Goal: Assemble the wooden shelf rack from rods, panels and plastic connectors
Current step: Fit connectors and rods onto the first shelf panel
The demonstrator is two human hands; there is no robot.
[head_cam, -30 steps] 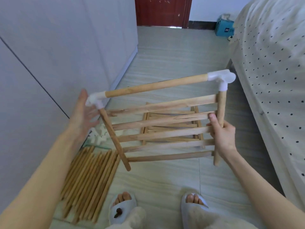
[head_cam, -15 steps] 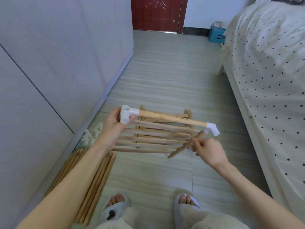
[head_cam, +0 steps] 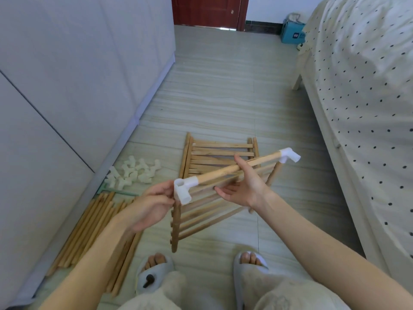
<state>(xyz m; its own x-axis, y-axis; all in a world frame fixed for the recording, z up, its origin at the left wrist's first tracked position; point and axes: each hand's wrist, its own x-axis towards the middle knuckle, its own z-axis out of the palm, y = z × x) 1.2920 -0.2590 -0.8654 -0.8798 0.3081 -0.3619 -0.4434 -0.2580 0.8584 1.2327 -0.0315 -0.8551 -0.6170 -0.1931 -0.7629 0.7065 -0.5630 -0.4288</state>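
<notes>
Held panel: a slatted wooden panel [head_cam: 201,213] is held in the air above the floor, tilted, its slats running down toward the person's feet.
Top rod: a round rod [head_cam: 237,168] runs along the panel's upper edge with a white plastic connector at each end, the near connector [head_cam: 182,190] at lower left and the far connector [head_cam: 289,155] at upper right.
Left hand: the left hand [head_cam: 152,206] pinches the near connector with fingertips and thumb, at the corner where a side rod [head_cam: 175,229] hangs down.
Right hand: the right hand [head_cam: 243,186] is under the top rod near its middle, palm up, thumb over the rod and fingers relaxed, cradling the panel.
Second panel: another slatted panel [head_cam: 220,153] lies flat on the floor [head_cam: 223,97] behind the held one.
Spare rods: a bundle of loose rods [head_cam: 93,229] lies on the floor at the left, along the grey cabinet [head_cam: 67,74].
Spare connectors: a heap of white connectors [head_cam: 134,173] sits just beyond the rods.
Surroundings: a bed with a dotted cover [head_cam: 368,97] on the right; slippers [head_cam: 154,274] at the bottom.
</notes>
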